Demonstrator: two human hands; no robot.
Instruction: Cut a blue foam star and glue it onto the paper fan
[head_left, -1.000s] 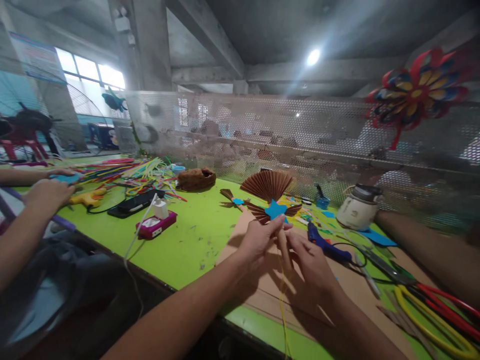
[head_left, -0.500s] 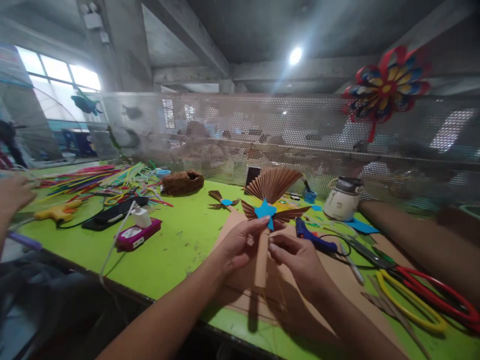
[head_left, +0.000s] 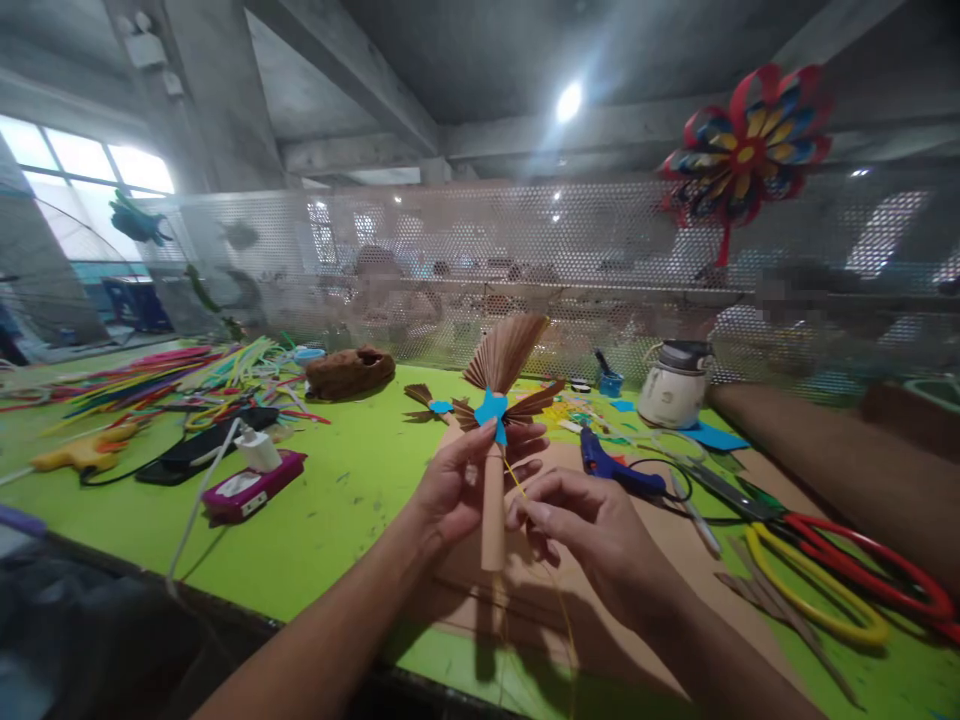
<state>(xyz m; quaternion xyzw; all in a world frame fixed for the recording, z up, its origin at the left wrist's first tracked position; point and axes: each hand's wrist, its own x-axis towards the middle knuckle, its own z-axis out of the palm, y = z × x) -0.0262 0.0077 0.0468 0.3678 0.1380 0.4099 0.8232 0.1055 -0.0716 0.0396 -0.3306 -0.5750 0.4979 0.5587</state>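
Note:
My left hand (head_left: 450, 490) is closed around a paper craft piece made of a brown pleated fan (head_left: 506, 352), two pleated side wings, a blue star (head_left: 491, 412) and a rolled brown paper tube (head_left: 493, 525). Its thumb presses on the lower part of the star. Just right of the tube, my right hand (head_left: 600, 530) pinches a thin yellow string (head_left: 516, 478) that runs up to the tube's top below the star. Loose string hangs down beneath the hands. A smaller similar paper piece (head_left: 441, 406) lies behind, on the table.
On the green table (head_left: 352, 540), a brown paper sheet (head_left: 720, 620) lies under my hands. To the right are a blue glue gun (head_left: 619, 468), large scissors (head_left: 817, 570) and a white jar (head_left: 675, 390). Leftward sit a purple power strip (head_left: 255, 487), a yellow glue gun (head_left: 82, 450) and colourful strips (head_left: 172, 375).
My right hand has moved down and away from the tube, and the yellow string now shows stretched. The fan has tilted. Another person's hand at the left edge has left the view.

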